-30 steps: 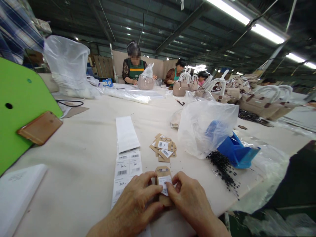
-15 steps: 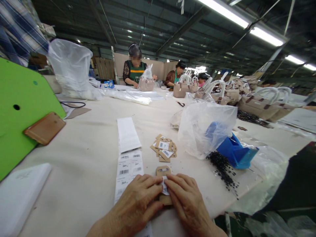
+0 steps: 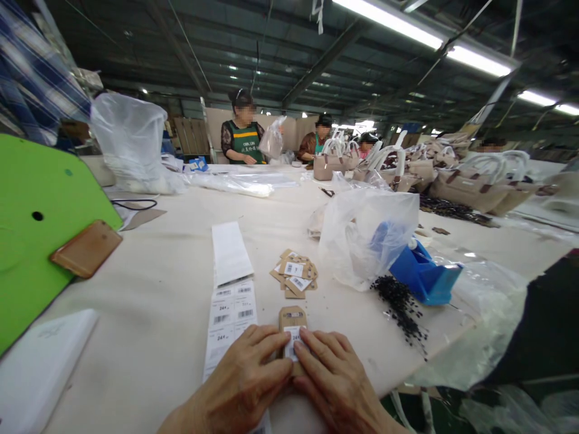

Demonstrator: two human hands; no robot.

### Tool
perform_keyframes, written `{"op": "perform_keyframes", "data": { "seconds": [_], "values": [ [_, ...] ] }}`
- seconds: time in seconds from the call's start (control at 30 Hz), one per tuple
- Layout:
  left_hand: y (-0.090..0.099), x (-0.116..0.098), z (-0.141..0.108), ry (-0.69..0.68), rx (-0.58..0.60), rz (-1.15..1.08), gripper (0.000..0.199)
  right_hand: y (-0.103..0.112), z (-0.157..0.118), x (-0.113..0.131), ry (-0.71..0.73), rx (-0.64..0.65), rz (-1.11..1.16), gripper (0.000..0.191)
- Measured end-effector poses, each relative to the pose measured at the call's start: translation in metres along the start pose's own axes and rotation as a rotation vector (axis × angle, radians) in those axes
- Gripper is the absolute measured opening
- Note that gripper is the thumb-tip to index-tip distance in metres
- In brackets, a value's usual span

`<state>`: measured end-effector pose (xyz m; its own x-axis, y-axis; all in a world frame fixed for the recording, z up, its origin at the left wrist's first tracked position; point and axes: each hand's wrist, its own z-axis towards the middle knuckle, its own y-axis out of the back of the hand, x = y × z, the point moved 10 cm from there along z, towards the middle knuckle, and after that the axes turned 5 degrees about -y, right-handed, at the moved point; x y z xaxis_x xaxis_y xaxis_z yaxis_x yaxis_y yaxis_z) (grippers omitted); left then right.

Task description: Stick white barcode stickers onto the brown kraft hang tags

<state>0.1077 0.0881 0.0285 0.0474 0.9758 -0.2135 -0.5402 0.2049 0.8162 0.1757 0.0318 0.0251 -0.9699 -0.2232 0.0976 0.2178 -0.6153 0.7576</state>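
A brown cardboard hang tag [image 3: 288, 318] lies in front of me, apparently on top of a small stack. On its face is a white price sticker [image 3: 294, 348] with a barcode. My left hand [image 3: 246, 374] grips the tag's left side, its fingertips at the sticker's edge. From the right, my right hand [image 3: 337, 374] holds the tag, fingertips pressed on the sticker. Beside my left hand runs a strip of printed price stickers [image 3: 230, 313], its far end folded over to the white back. Beyond the tag sits a loose pile of stickered tags [image 3: 295, 270].
To the right are a clear plastic bag [image 3: 362, 235], a blue tape dispenser [image 3: 423, 274] and black tag strings [image 3: 398, 307]. At left stand a green board [image 3: 49, 217], a phone [image 3: 88, 248] and a white box [image 3: 45, 361]. Co-workers and beige handbags [image 3: 470, 187] are at the back.
My fingertips have shifted on the sticker, so more of its print shows. Across the table, a co-worker has raised a plastic-wrapped bag. My view has tilted slightly.
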Motion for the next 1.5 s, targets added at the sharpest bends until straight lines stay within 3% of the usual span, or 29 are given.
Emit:
{"op": "perform_keyframes", "data": {
  "seconds": [0.27,0.43,0.6,0.8,0.93,1.2,1.4,1.5],
  "values": [
    [0.0,-0.003,-0.005,0.034,-0.033,0.031,0.02,0.0,-0.002,-0.001,-0.035,-0.033,0.013,0.022],
    [-0.002,0.002,-0.006,0.092,0.0,-0.015,0.018,0.008,-0.006,0.0,-0.045,-0.136,0.129,0.02],
    [0.005,-0.003,0.003,0.103,0.026,-0.025,0.016,0.007,-0.007,-0.002,-0.068,-0.136,0.175,0.019],
    [0.007,-0.004,0.0,0.15,0.014,-0.036,0.022,0.001,-0.01,0.013,0.076,-0.042,-0.054,0.034],
    [0.01,0.005,-0.011,0.191,-0.066,-0.069,0.027,0.009,-0.014,0.023,0.154,-0.052,-0.21,0.043],
    [0.01,0.007,-0.023,0.233,-0.13,-0.046,0.016,0.027,-0.013,0.024,0.181,-0.17,-0.088,0.037],
    [0.018,0.0,-0.021,0.179,-0.173,0.037,0.03,0.016,-0.013,0.019,0.154,-0.081,-0.009,0.037],
    [0.013,-0.012,-0.013,0.091,-0.099,0.111,0.038,0.018,-0.017,0.021,0.169,-0.077,-0.068,0.039]
  ]
}}
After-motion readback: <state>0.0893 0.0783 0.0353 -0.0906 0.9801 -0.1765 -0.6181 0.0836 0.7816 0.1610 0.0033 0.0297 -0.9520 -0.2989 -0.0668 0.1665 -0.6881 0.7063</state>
